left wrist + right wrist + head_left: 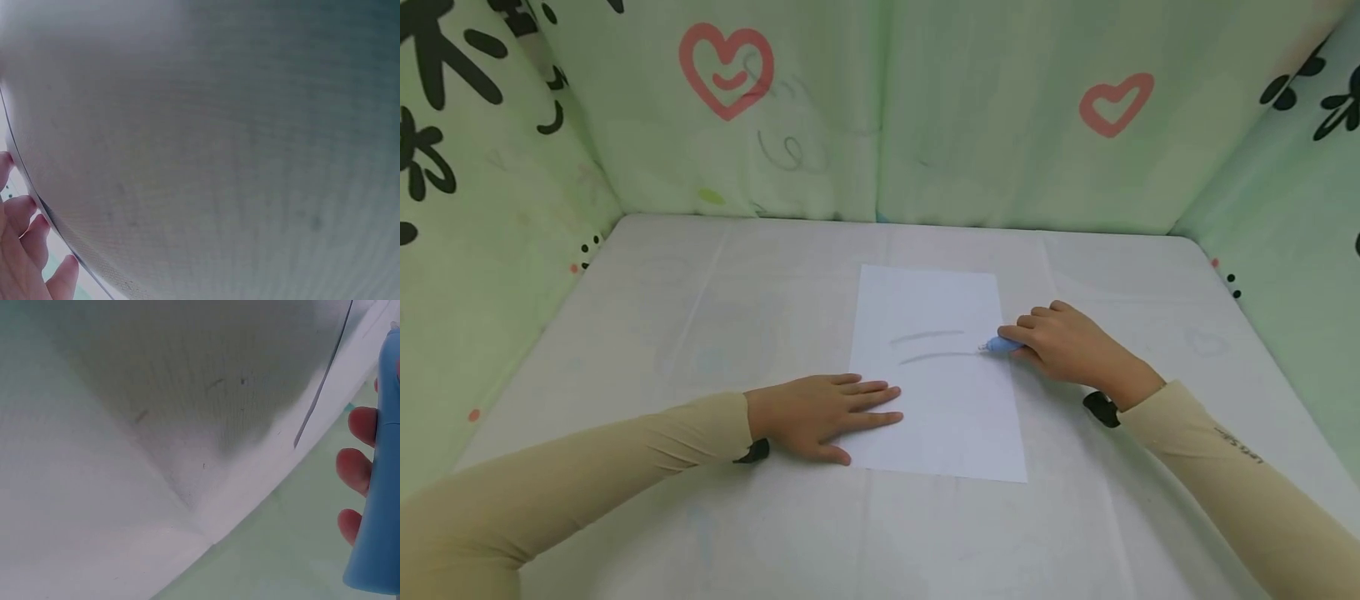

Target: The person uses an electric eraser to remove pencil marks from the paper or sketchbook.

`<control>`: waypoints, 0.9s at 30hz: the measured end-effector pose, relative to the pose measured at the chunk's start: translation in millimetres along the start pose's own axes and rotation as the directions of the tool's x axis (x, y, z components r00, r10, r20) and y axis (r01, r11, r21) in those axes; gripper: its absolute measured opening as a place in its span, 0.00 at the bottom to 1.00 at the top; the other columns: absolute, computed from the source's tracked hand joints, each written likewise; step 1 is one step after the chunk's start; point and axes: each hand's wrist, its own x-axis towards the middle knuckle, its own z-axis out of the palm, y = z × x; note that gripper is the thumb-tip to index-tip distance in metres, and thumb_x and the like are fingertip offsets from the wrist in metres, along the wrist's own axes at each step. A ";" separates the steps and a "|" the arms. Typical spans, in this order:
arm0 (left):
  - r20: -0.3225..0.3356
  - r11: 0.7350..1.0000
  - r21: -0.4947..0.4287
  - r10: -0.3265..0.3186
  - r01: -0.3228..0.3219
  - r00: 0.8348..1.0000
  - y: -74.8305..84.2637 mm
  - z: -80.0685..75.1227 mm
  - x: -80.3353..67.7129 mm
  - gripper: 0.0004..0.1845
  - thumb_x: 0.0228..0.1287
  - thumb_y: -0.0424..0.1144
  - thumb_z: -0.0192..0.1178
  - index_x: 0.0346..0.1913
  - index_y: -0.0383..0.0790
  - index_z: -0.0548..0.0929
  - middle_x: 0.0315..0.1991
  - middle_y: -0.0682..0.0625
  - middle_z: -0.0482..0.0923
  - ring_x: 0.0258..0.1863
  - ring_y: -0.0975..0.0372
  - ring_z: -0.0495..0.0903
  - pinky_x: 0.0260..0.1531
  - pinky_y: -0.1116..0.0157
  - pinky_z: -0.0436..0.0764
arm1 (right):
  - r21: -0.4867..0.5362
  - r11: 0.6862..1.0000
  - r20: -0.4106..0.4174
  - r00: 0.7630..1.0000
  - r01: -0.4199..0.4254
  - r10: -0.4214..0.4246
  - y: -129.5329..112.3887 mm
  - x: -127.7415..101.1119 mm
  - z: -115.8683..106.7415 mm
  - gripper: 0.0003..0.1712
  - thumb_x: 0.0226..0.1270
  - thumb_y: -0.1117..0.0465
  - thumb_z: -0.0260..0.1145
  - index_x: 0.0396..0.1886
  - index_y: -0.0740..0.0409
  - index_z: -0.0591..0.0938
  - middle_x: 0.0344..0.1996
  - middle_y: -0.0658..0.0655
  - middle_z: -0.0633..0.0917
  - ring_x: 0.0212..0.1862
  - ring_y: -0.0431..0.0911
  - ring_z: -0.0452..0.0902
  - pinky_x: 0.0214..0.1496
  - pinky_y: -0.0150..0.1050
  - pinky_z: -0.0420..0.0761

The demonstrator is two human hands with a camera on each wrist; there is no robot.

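Observation:
A white sheet of paper (940,433) lies on the table, with two faint grey curved strokes (936,359) across its middle. My left hand (823,412) rests flat on the sheet's lower left edge, fingers spread; its fingers (34,240) also show at the left wrist view's lower left corner. At the sheet's right edge my right hand (1063,342) grips a thick blue pen-shaped tool (378,487) with a clear tip. That tip is right at the right end of the lower stroke. In the right wrist view, fingertips (354,469) curl against the blue body.
A white cloth (760,308) with faint creases covers the table. Pale green curtains (985,108) with red hearts and dark shapes stand behind it and on both sides. Dark wrist devices (1101,408) sit under both sleeves.

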 end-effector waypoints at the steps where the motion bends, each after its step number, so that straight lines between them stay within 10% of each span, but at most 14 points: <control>1: -0.001 1.000 0.000 0.001 -0.001 1.000 -0.1 -0.1 0.1 0.38 0.68 0.61 0.42 0.74 0.46 0.51 0.75 0.44 0.48 0.75 0.55 0.49 0.71 0.55 0.56 | -0.004 1.000 -0.004 1.000 -0.003 0.003 0.1 -0.2 0.1 0.13 0.53 0.63 0.71 0.40 0.55 0.81 0.27 0.52 0.83 0.28 0.49 0.77 0.32 0.43 0.74; 27: -0.014 1.000 -0.009 -0.002 0.002 1.000 -1.7 0.5 -1.4 0.38 0.67 0.62 0.43 0.74 0.48 0.51 0.75 0.45 0.49 0.75 0.55 0.49 0.71 0.55 0.57 | -0.011 1.000 -0.060 0.998 0.027 -0.028 -4.1 3.6 6.6 0.07 0.49 0.65 0.66 0.30 0.58 0.77 0.20 0.51 0.79 0.20 0.42 0.72 0.25 0.39 0.74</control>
